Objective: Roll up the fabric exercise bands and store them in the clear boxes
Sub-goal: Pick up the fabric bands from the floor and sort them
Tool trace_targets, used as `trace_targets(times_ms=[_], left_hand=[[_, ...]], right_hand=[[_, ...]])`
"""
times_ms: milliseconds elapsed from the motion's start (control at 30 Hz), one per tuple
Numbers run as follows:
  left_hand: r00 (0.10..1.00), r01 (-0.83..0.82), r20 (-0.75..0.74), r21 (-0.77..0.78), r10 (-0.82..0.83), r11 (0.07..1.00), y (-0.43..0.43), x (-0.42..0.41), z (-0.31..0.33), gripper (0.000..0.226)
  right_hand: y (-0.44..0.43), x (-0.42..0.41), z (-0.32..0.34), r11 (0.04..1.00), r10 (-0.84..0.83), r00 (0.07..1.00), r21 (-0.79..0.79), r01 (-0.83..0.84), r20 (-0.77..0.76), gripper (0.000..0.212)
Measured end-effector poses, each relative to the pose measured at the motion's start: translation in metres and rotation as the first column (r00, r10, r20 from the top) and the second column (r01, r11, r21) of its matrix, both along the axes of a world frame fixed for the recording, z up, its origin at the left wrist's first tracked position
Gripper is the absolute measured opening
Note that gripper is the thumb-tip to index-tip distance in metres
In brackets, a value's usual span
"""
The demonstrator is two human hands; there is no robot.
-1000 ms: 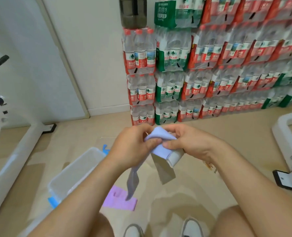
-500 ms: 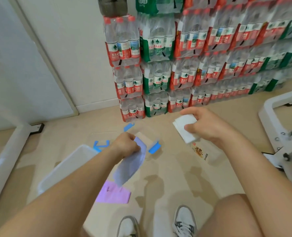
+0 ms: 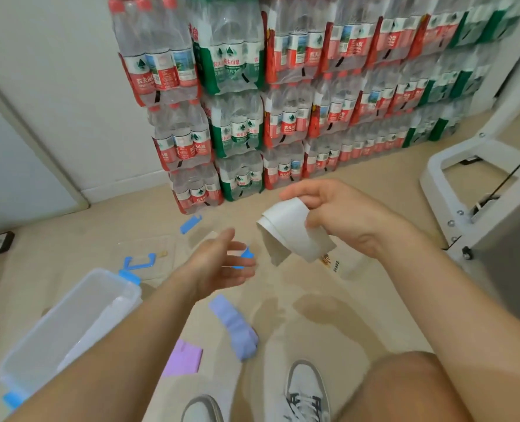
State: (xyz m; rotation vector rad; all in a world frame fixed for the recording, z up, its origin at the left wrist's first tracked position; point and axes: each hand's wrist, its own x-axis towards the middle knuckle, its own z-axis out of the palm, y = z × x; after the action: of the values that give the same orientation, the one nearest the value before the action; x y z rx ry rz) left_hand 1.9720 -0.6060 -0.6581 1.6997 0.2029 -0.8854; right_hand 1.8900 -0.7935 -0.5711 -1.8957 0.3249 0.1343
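My right hand (image 3: pixel 341 214) grips a white fabric band (image 3: pixel 292 233), folded over and hanging loose at its lower end, above the floor. My left hand (image 3: pixel 222 263) hovers open, palm up, with nothing in it. A blue-lilac band (image 3: pixel 234 327) is below that hand, either on the floor or just above it. A purple band (image 3: pixel 182 357) lies flat on the floor, partly behind my left forearm. A clear box (image 3: pixel 70 324) with blue clips stands open at the lower left. Its clear lid (image 3: pixel 149 254) lies on the floor further ahead.
Stacked packs of water bottles (image 3: pixel 283 102) line the wall ahead. A white machine frame (image 3: pixel 478 184) stands at the right. A clear bag with printing (image 3: pixel 344 263) lies under my right hand. My shoes (image 3: pixel 307 394) and knee are at the bottom.
My hands pulled apart: the right kept the white band, the left took the blue-lilac one. My left hand has now opened and the blue-lilac band has dropped below it.
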Motion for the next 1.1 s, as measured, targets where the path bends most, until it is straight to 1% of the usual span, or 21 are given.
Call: trace_targets(times_ms=[33, 100, 167, 233, 267, 300, 333, 367, 400, 433, 500, 533, 633, 700, 800, 833, 900, 933, 967, 1033, 1100], left_hand=[[0.999, 0.027, -0.041, -0.107, -0.031, 0.994, -0.008, 0.003, 0.016, 0.05], [0.996, 0.092, 0.021, -0.202, -0.09, 0.975, -0.027, 0.002, 0.042, 0.053], [0.985, 0.142, 0.127, -0.226, -0.116, 0.964, -0.04, -0.006, 0.057, 0.043], [0.963, 0.229, 0.204, -0.274, -0.176, 0.934, -0.046, -0.015, 0.056, 0.031], [0.948, 0.285, 0.235, -0.316, -0.216, 0.905, -0.048, -0.02, 0.052, 0.034], [0.93, 0.338, 0.27, -0.354, -0.25, 0.872, -0.049, -0.025, 0.049, 0.048], [0.903, 0.393, 0.322, -0.351, -0.285, 0.85, -0.052, -0.028, 0.042, 0.06], [0.867, 0.446, 0.379, -0.304, -0.323, 0.842, -0.056, -0.034, 0.038, 0.066], [0.826, 0.487, 0.43, -0.22, -0.364, 0.845, -0.06, -0.038, 0.03, 0.062], [0.781, 0.524, 0.46, -0.112, -0.423, 0.845, -0.064, -0.041, 0.022, 0.053], [0.687, 0.59, 0.458, 0.102, -0.565, 0.801, -0.073, -0.047, 0.003, 0.03], [0.652, 0.615, 0.44, 0.171, -0.618, 0.77, -0.078, -0.047, -0.008, 0.023], [0.564, 0.619, 0.407, 0.367, -0.718, 0.694, -0.086, -0.042, -0.043, 0.021], [0.47, 0.625, 0.377, 0.496, -0.798, 0.603, -0.09, -0.034, -0.071, 0.021], [0.28, 0.649, 0.225, 0.672, -0.933, 0.357, -0.091, -0.019, -0.118, 0.037], [0.234, 0.642, 0.179, 0.71, -0.956, 0.29, -0.091, -0.014, -0.133, 0.04], [0.208, 0.593, 0.121, 0.774, -0.971, 0.223, -0.095, -0.001, -0.157, 0.043], [0.221, 0.552, 0.117, 0.803, -0.968, 0.224, -0.098, 0.006, -0.168, 0.044], [0.243, 0.504, 0.132, 0.829, -0.961, 0.241, -0.102, 0.012, -0.176, 0.045], [0.278, 0.434, 0.204, 0.845, -0.939, 0.312, -0.111, 0.024, -0.191, 0.053], [0.284, 0.456, 0.262, 0.809, -0.922, 0.371, -0.118, 0.031, -0.199, 0.071]], right_hand=[[0.0, 0.0, 0.0, 1.0, 0.024, 1.0, 0.003, -0.024, -0.003, 0.055], [0.001, -0.003, 0.002, 0.996, 0.095, 0.995, 0.003, -0.095, -0.031, 0.05], [-0.002, -0.008, 0.003, 0.992, 0.127, 0.991, -0.02, -0.128, -0.052, 0.041], [-0.008, -0.011, 0.005, 0.996, 0.073, 0.997, -0.042, -0.075, -0.033, 0.028], [-0.012, -0.013, 0.005, 0.999, 0.044, 0.999, -0.03, -0.044, -0.022, 0.023], [-0.016, -0.016, 0.005, 1.0, 0.029, 0.999, -0.012, -0.029, -0.017, 0.02], [-0.021, -0.019, 0.004, 0.999, 0.032, 0.999, 0.003, -0.032, -0.023, 0.019], [-0.026, -0.022, 0.002, 0.999, 0.055, 0.998, 0.005, -0.054, -0.042, 0.02], [-0.032, -0.024, -0.002, 0.996, 0.089, 0.994, 0.008, -0.089, -0.068, 0.022], [-0.038, -0.027, -0.006, 0.993, 0.121, 0.988, 0.02, -0.119, -0.092, 0.023], [-0.053, -0.033, -0.018, 0.99, 0.135, 0.983, 0.061, -0.128, -0.122, 0.024], [-0.063, -0.036, -0.027, 0.992, 0.121, 0.984, 0.06, -0.114, -0.132, 0.024], [-0.09, -0.044, -0.067, 0.995, 0.083, 0.969, -0.043, -0.095, -0.233, 0.024], [-0.104, -0.049, -0.11, 0.996, 0.031, 0.951, -0.075, -0.056, -0.307, 0.025], [-0.111, -0.058, -0.181, 0.993, -0.097, 0.933, -0.098, 0.067, -0.346, 0.028], [-0.11, -0.059, -0.201, 0.989, -0.135, 0.927, -0.099, 0.107, -0.349, 0.027], [-0.108, -0.059, -0.237, 0.98, -0.198, 0.911, -0.07, 0.185, -0.362, 0.026], [-0.107, -0.057, -0.253, 0.974, -0.224, 0.9, -0.056, 0.219, -0.374, 0.026], [-0.107, -0.054, -0.268, 0.965, -0.256, 0.886, -0.053, 0.256, -0.387, 0.026], [-0.107, -0.046, -0.293, 0.934, -0.353, 0.848, -0.093, 0.345, -0.395, 0.027], [-0.109, -0.042, -0.314, 0.912, -0.41, 0.827, -0.167, 0.374, -0.386, 0.037]])
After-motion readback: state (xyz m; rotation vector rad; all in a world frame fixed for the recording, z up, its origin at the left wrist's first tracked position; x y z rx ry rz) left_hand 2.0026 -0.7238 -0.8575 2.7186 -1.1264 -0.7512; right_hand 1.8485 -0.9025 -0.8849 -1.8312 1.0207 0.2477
